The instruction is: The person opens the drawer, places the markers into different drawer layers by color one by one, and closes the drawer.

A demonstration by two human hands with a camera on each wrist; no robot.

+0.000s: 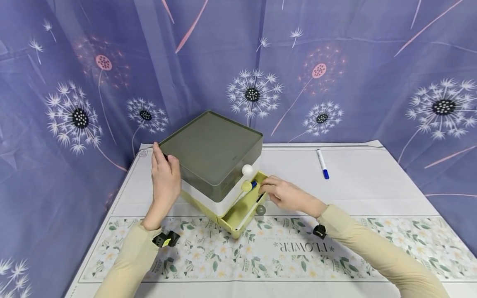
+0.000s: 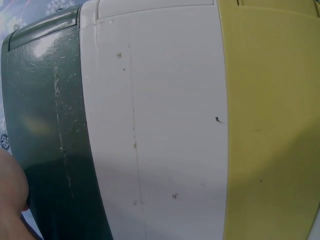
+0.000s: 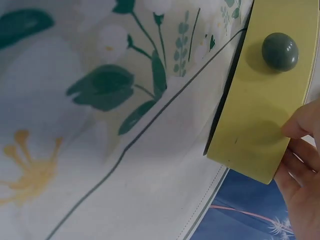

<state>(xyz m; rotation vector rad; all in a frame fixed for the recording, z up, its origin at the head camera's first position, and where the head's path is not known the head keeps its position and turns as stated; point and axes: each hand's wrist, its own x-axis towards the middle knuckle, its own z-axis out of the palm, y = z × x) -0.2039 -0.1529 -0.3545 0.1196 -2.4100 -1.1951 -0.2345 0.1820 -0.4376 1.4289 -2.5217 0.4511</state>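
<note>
A desktop drawer box [image 1: 214, 149] stands at an angle, with a dark green top section, a white middle and a yellow-green bottom. Its bottom drawer [image 1: 229, 215] is pulled out, and a marker with a blue cap [image 1: 254, 184] and a second white marker with a dark end [image 1: 246, 216] lie inside. My left hand [image 1: 165, 178] rests against the box's left side near the top edge, fingers extended. At the drawer's right end, my right hand [image 1: 285, 194] grips the rim; the thumb [image 3: 300, 122] touches the front face. Its other fingertips are partly hidden.
Another blue-capped marker [image 1: 322, 164] lies on the white tablecloth [image 1: 357, 182] at the right. Round knobs stick out from the box: a white knob [image 1: 247, 170], a yellow knob [image 1: 246, 186] and a green knob [image 3: 280, 52]. A dandelion-print curtain [image 1: 283, 62] hangs behind the table.
</note>
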